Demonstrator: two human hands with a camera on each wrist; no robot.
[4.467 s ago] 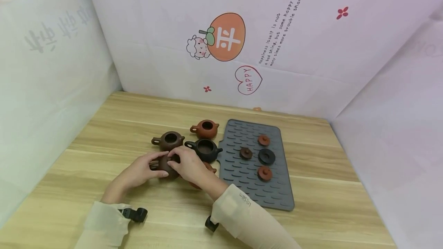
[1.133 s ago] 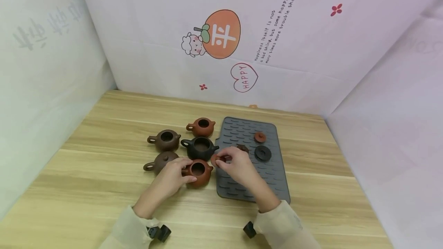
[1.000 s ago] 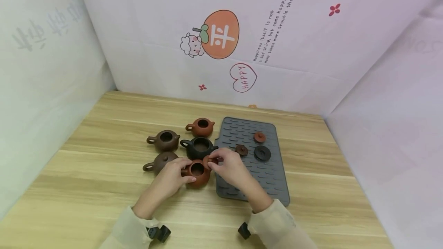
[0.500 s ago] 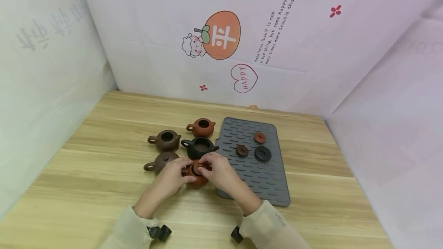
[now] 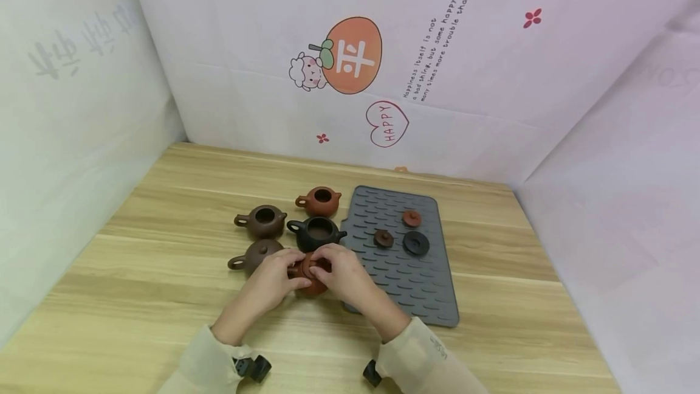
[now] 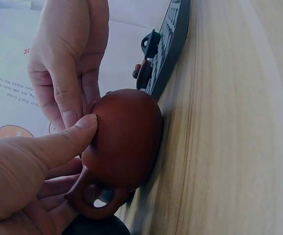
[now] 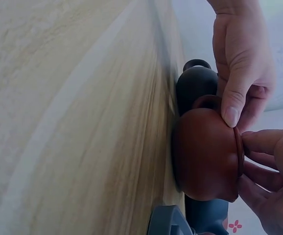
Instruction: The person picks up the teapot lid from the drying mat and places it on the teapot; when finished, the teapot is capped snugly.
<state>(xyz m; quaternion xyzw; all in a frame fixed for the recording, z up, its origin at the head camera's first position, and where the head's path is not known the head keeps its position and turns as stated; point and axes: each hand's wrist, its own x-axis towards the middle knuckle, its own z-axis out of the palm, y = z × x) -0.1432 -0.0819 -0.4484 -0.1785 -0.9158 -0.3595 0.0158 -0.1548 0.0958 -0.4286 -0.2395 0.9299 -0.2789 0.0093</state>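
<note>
My left hand (image 5: 266,284) holds a reddish-brown clay teapot (image 5: 314,288) by its handle side, the thumb at the rim. In the left wrist view the teapot's round body (image 6: 127,137) and looped handle (image 6: 100,208) show plainly. With its fingertips my right hand (image 5: 347,273) pinches the matching lid (image 5: 308,266) at the teapot's mouth. From the right wrist, the lid's edge (image 7: 239,152) lies along the rim; whether it is fully seated I cannot tell. A dark brown teapot (image 5: 256,255) with its lid on stands just left of my left hand.
Behind stand three lidless teapots: a brown one (image 5: 259,227), a black one (image 5: 313,238) and a red one (image 5: 319,204). On the grey ridged mat (image 5: 404,297) to the right lie a brown lid (image 5: 384,239), a black lid (image 5: 416,244) and a red lid (image 5: 412,219).
My right hand brought a red lid leftward from the mat to the teapot's mouth, where it now lies flatter. Earlier, both hands were at the dark brown teapot; my left hand then moved to the red one.
</note>
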